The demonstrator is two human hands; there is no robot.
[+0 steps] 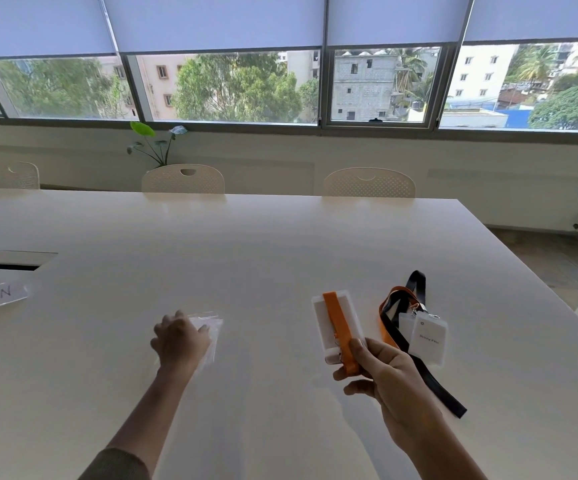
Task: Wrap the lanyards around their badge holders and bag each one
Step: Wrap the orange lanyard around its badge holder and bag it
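Daylight is washing over the wide glossy white table (280,244) beneath half-drawn blinds. Your right hand (389,379) is pinching the orange-lanyard-wrapped clear plastic badge holder (337,325) above it, keeping the wrap tight, I judge. Your left hand (180,341) is pressing spread fingers on the clear plastic bags (209,327), likely taking one. Unwrapped badges with orange and black lanyards (415,327) are waiting just beside.

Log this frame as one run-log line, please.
right hand: grip on wrapped badge holder | left hand: on clear bags | unwrapped badges: on table | bagging: not yet
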